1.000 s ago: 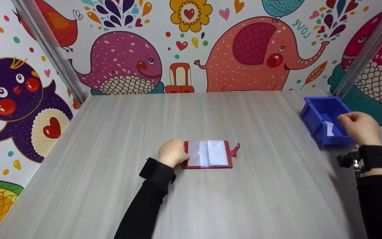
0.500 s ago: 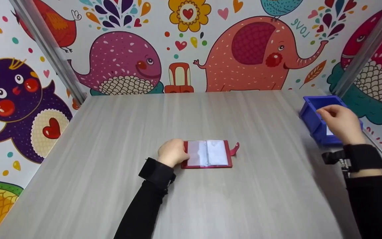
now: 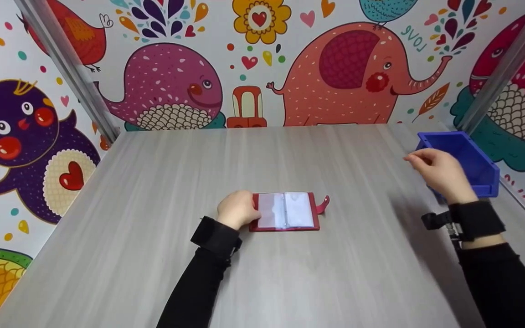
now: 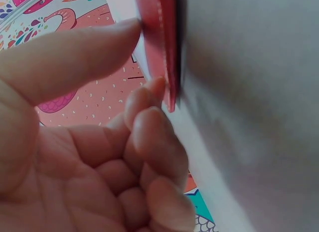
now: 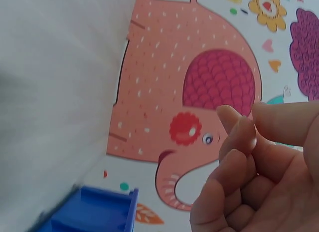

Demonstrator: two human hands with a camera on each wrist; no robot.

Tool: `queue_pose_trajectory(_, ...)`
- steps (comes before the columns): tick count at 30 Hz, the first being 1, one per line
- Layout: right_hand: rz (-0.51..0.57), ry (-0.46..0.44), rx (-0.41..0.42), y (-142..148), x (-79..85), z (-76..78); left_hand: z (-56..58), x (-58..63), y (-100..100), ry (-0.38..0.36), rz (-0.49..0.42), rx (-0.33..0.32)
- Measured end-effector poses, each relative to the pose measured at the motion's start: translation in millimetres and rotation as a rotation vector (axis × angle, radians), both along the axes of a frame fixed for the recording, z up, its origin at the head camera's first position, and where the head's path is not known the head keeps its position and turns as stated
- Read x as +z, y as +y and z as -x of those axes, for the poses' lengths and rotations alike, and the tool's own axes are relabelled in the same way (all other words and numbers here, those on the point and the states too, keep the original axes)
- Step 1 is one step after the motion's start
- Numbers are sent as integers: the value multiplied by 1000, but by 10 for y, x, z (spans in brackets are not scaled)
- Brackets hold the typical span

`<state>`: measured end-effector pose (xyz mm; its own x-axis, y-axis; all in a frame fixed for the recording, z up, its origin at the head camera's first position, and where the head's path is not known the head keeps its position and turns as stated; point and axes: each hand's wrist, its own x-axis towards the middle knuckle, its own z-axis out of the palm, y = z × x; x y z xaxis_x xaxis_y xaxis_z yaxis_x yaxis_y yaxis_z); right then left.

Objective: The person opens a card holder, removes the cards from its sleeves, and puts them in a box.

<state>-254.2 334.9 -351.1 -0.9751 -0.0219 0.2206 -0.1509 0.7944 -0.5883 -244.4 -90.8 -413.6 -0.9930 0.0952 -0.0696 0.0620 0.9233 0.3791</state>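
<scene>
An open red card holder with pale sleeves and a snap strap on its right lies at the table's middle. My left hand holds its left edge. In the left wrist view, the thumb presses on the red cover, while curled fingers meet its lower edge. My right hand is raised in front of the blue bin, fingers loosely curled. Nothing shows between its thumb and fingertips in the right wrist view.
The blue bin stands at the table's back right, partly hidden by my right hand. The pale wood-grain table ends at cartoon-printed walls at the back and sides. Metal posts rise at the back corners.
My right hand has moved left from over the bin to its near left side. White paper seen inside the bin earlier is now hidden. The left hand and card holder stay put.
</scene>
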Motion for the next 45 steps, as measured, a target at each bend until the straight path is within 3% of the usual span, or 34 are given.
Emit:
queue_pose_trajectory(9,6,48,88,-326,-100,-1,7,-3,5,-7,2,6)
queue_pose_trajectory(14,5,30,132,-455,-155,-4,14,-2,9,-18,4,8)
queue_pose_trajectory(21,20,39,167,-624,-232,-2,4,-13,1,20,5,-22)
queue_pose_trajectory(32,37,-7,223,-879,-383,8,5,-11,1,10,-3,-25)
queue_pose_trajectory(45,58,0,294,-1213,-494,35,8,-13,0,6,-8,-13)
